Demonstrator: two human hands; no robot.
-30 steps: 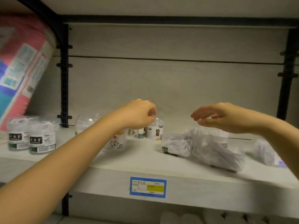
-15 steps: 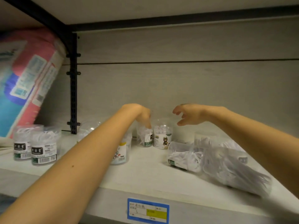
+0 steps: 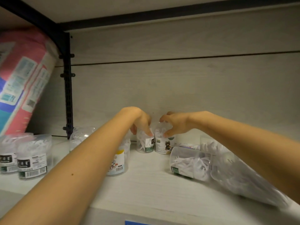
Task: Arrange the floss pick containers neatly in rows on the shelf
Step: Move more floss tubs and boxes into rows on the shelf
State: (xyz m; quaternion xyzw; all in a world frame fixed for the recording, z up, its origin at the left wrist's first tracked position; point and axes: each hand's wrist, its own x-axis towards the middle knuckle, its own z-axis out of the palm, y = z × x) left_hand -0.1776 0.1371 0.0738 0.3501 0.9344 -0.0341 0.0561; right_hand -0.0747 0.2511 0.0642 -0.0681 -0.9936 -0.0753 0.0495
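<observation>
We had two tubs at the shelf's (image 3: 146, 189) back edge, mid-way along. Our left hand (image 3: 142, 124) was clamped over the dark-label container (image 3: 146, 146) and our right hand (image 3: 176, 125) pinched the cat-label container (image 3: 164, 146) right beside it. Probably top grips for nudging them into a row.

Pale wood-grain shelf (image 3: 146, 189) with a blue price tag (image 3: 139, 223) on the front edge. At left front, upright and side by side: outer black-labelled tub (image 3: 9, 158), inner black-labelled tub (image 3: 32, 159). Behind them, domed clear tub (image 3: 81, 135). Nearer the middle, cartoon-labelled tub (image 3: 119, 161), upright. At the back, just beside each other, dark-labelled tub (image 3: 146, 144) and cat-labelled tub (image 3: 164, 145). To the right, toppled tub (image 3: 186, 163) on its side against a clear bag of floss picks (image 3: 243, 181)
</observation>
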